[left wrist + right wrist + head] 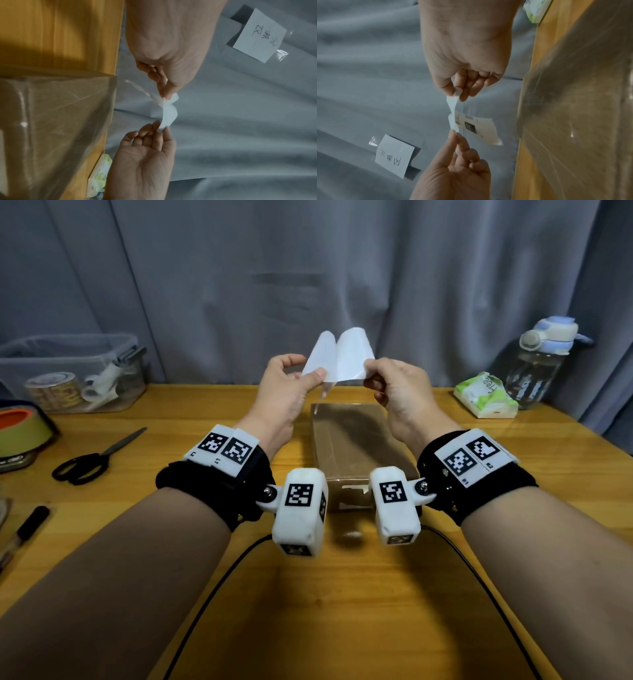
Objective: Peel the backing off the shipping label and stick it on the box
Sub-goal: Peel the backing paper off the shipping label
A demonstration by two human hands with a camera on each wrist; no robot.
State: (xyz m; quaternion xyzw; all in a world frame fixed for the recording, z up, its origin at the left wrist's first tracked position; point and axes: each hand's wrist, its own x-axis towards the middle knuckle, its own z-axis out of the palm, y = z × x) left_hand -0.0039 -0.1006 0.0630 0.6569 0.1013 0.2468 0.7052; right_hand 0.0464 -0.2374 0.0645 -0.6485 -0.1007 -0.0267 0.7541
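Above the far end of the brown cardboard box I hold a white shipping label sheet that has split into two leaves in a V. My left hand pinches the left leaf's lower corner. My right hand pinches the right leaf's corner. In the right wrist view a printed face with a dark code square hangs from the left hand's pinch, and the right hand pinches a plain white strip. The box lies on the wooden table under both hands.
At the left stand a clear bin of tape rolls, an orange-yellow tape roll, scissors and a black marker. A tissue pack and a water bottle stand at the right. A grey curtain hangs behind.
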